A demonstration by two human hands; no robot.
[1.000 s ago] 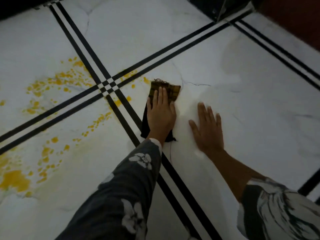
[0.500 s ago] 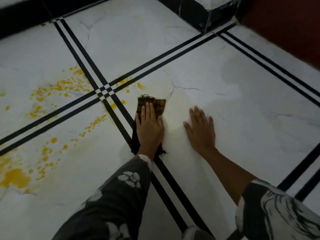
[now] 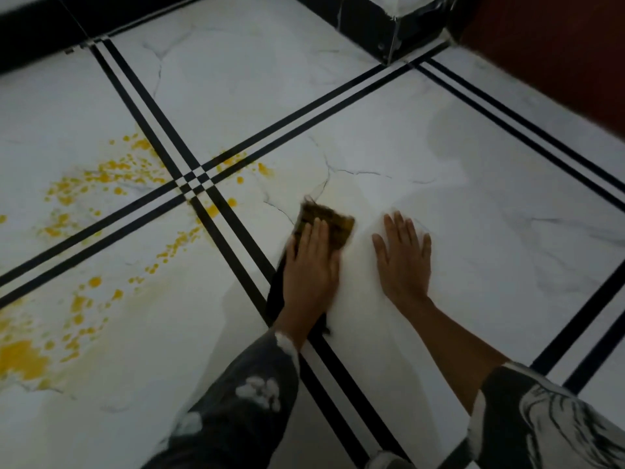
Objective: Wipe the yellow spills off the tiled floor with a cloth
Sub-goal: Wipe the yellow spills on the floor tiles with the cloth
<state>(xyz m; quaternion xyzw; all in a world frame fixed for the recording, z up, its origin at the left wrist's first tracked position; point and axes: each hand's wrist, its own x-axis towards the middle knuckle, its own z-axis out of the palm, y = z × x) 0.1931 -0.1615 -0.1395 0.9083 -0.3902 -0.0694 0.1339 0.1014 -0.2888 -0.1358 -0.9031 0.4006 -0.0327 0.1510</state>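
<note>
Currently: left hand point(image 3: 313, 262) flat, palm pressing cloth point(image 3: 329, 222) to tiled floor point(image 3: 473, 198), just right of double black tile border point(image 3: 236, 228) | right hand point(image 3: 404, 257) open, fingers spread, flat on bare tile beside cloth | yellow spills point(image 3: 101, 177) left of border, apart from cloth | clear tile to the right.

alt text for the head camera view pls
The left hand presses a cloth flat on a white tiled floor; the right hand rests flat beside it. Yellow spills remain to the left.
</note>
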